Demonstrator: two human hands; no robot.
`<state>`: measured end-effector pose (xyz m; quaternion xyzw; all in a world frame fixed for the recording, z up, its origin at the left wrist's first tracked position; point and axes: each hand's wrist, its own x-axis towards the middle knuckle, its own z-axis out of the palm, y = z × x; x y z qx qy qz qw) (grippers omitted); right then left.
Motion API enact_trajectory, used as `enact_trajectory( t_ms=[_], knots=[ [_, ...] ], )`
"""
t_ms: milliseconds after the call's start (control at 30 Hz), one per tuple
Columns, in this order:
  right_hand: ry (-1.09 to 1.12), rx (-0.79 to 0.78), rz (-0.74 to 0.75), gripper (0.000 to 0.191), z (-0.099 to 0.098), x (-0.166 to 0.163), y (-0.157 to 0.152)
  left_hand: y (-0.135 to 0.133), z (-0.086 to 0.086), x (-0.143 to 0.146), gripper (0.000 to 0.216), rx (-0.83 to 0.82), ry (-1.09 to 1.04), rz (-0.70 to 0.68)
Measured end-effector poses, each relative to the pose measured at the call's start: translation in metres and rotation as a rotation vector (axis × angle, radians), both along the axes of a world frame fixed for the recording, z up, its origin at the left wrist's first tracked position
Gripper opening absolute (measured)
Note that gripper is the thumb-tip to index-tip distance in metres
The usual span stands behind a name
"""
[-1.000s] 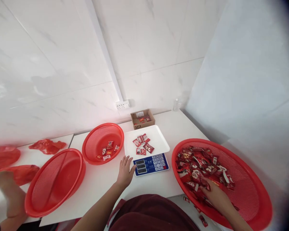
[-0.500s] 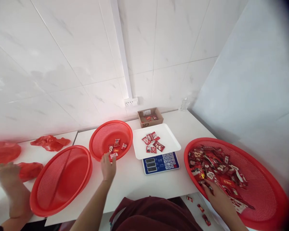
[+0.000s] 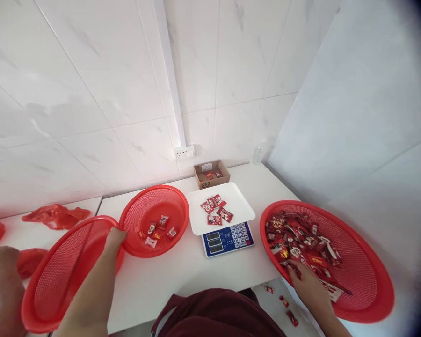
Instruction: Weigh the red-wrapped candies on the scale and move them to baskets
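Observation:
My left hand (image 3: 115, 238) is closed at the left rim of the middle red plastic basket (image 3: 133, 206), close to where it meets the left red basket (image 3: 80, 262). Several small wrapped candies (image 3: 157, 235) lie in the middle basket. My right hand (image 3: 307, 281) reaches into the large right basket (image 3: 366, 267), fingers curled around wrapped candies in the red pile (image 3: 301, 238); the exact pieces are hidden. Between the baskets, a blue digital scale (image 3: 228, 238) bears a white tray (image 3: 242, 208) with several red candy packets (image 3: 214, 206) on it.
An open cardboard box (image 3: 212, 180) with red packets stands behind the scale. Red plastic bags (image 3: 58, 215) lie at the left, where another person's hand (image 3: 3, 264) is. Dropped candies (image 3: 292, 318) lie below the table edge. A wall meets the table's right side.
My left hand has moved left from the front of the middle basket to its rim. That basket has shifted nearer to me, its candies with it. My right hand stays in the candy pile.

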<state>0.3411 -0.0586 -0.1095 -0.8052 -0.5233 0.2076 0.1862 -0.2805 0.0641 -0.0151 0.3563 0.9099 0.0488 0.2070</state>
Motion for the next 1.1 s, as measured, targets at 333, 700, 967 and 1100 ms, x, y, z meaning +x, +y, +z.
enact_trajectory(
  t_ms=[333,700,967,1100],
  knots=[
    [0.001,-0.111,0.03,0.052,0.01,-0.002,0.001,-0.021,0.017,-0.033,0.056,-0.145,0.223,-0.35],
    [0.059,-0.133,0.049,0.052,0.01,0.002,0.002,-0.045,0.012,-0.016,0.062,-0.153,0.479,-0.863],
    [0.079,-0.124,0.048,0.053,0.007,0.003,0.001,-0.027,0.017,-0.01,0.069,-0.052,0.281,-0.811],
    [0.081,-0.125,0.048,0.054,0.007,0.003,0.0,-0.007,0.027,0.04,0.05,0.132,0.248,-0.865]
  ],
)
